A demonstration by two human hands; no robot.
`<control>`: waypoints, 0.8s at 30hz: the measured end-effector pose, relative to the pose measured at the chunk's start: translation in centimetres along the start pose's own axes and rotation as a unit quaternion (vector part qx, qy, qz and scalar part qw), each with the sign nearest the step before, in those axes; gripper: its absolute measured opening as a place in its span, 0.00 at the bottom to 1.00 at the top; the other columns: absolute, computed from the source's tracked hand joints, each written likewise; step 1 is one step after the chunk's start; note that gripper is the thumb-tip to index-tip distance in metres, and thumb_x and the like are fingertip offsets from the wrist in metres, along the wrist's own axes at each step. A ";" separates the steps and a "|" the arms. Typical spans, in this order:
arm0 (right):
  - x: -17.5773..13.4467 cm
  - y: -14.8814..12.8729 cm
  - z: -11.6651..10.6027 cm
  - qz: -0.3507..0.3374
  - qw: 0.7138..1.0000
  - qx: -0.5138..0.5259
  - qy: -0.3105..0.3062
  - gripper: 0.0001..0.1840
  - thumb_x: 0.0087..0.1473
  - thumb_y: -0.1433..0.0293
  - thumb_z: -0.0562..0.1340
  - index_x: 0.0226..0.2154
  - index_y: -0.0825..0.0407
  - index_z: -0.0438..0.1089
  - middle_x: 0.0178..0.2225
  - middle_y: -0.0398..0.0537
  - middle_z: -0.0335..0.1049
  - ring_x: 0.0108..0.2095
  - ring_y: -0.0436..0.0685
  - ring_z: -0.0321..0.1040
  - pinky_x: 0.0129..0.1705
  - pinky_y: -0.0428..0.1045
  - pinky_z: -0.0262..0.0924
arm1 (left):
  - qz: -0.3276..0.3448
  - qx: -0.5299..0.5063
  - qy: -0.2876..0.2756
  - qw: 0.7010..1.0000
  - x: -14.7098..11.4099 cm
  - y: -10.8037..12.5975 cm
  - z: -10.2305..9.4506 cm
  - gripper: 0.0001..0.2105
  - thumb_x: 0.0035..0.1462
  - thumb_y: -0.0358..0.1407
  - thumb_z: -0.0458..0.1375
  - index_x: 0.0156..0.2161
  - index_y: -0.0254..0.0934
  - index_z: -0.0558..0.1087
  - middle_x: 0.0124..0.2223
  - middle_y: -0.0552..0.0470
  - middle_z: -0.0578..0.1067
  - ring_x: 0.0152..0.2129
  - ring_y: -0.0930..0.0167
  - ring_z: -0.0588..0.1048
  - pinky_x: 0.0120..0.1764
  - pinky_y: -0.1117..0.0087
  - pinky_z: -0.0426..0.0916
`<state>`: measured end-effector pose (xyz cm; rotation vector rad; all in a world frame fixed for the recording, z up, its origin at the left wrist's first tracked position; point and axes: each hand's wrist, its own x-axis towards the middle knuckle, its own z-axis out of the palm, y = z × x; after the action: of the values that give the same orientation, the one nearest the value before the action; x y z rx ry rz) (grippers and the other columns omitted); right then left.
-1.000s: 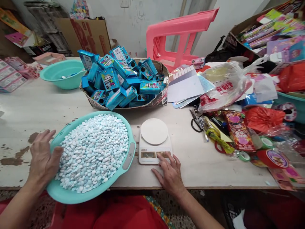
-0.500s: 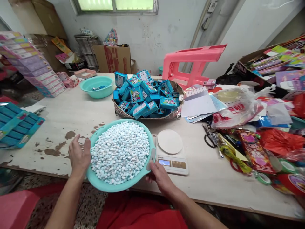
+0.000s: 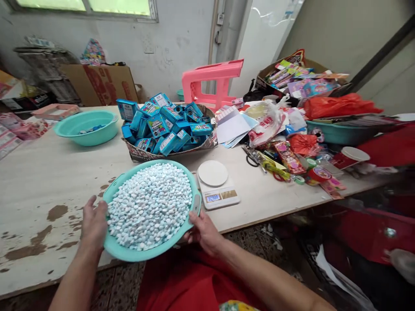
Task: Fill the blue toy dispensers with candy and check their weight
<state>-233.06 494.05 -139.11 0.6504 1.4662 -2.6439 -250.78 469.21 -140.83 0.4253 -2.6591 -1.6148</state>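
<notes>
A round turquoise basin heaped with small white and pale blue candies is in front of me, at the table's near edge. My right hand grips its right handle, thumb on top and fingers beneath. Against the basin's left side rests my left hand, thumb by the rim, fingers partly hidden and slightly blurred. Just right of the basin stands a white kitchen scale, its round plate bare and its display lit with digits. Behind is a cut-down carton piled with small blue candy boxes.
At the back left sits another turquoise basin with a few blue pieces inside. Scissors, a plastic bag and bright packets clutter the right side. A pink stool is at the back. Someone's red sleeve shows at far right.
My view has swung to the right, so table things appear farther left. The scale's display now shows digits. The left hand stays at the basin's side, the right on its handle.
</notes>
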 end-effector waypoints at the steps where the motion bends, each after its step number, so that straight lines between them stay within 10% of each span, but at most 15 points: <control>1: -0.5 1.1 0.8 0.002 1.000 0.014 -0.004 0.28 0.47 0.50 0.64 0.41 0.52 0.58 0.27 0.42 0.68 0.20 0.48 0.68 0.16 0.40 0.58 | -0.003 0.000 -0.004 1.000 1.3 0.2 -0.2 0.32 0.53 0.56 0.49 0.60 0.44 0.57 0.52 0.43 0.69 0.46 0.53 0.70 0.42 0.50 0.70; 7: -2.2 5.8 6.1 0.025 0.995 0.060 -0.077 0.33 0.44 0.47 0.63 0.45 0.52 0.61 0.43 0.53 0.69 0.30 0.52 0.73 0.21 0.40 0.61 | 0.061 -0.087 -0.092 0.990 8.6 2.5 1.2 0.26 0.56 0.51 0.50 0.57 0.41 0.60 0.45 0.47 0.73 0.39 0.65 0.73 0.42 0.61 0.69; 10: -2.9 5.1 5.3 0.100 0.982 0.008 -0.159 0.31 0.44 0.48 0.65 0.43 0.54 0.65 0.46 0.54 0.68 0.34 0.54 0.73 0.25 0.41 0.64 | 0.050 -0.083 -0.117 0.988 9.7 3.7 0.9 0.23 0.57 0.49 0.49 0.52 0.38 0.64 0.43 0.46 0.73 0.31 0.69 0.73 0.34 0.67 0.70; 13: -2.7 2.7 1.7 0.170 0.973 -0.057 -0.148 0.30 0.47 0.47 0.61 0.39 0.57 0.66 0.40 0.56 0.71 0.32 0.53 0.73 0.25 0.42 0.64 | 0.023 -0.057 -0.088 0.994 8.5 3.7 -0.9 0.24 0.55 0.52 0.50 0.50 0.37 0.65 0.45 0.43 0.72 0.33 0.67 0.73 0.33 0.67 0.69; 17: -0.1 -1.6 -2.2 0.057 0.993 -0.088 0.049 0.28 0.50 0.46 0.58 0.39 0.54 0.65 0.37 0.51 0.69 0.26 0.49 0.70 0.22 0.43 0.63 | -0.020 -0.070 -0.013 0.997 3.8 2.2 -2.5 0.30 0.51 0.56 0.50 0.54 0.40 0.61 0.51 0.42 0.69 0.41 0.63 0.72 0.36 0.64 0.70; 24: 4.3 -4.6 -1.0 0.005 0.997 -0.076 -0.023 0.23 0.46 0.51 0.63 0.32 0.51 0.60 0.28 0.41 0.65 0.21 0.46 0.64 0.17 0.41 0.61 | -0.007 -0.115 0.048 0.992 -0.9 2.2 -0.2 0.31 0.53 0.55 0.50 0.57 0.39 0.60 0.54 0.42 0.67 0.48 0.62 0.69 0.47 0.63 0.68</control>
<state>-237.79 498.12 -137.53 0.5773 1.6250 -2.4912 -250.41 470.19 -138.71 0.4996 -2.3702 -1.8273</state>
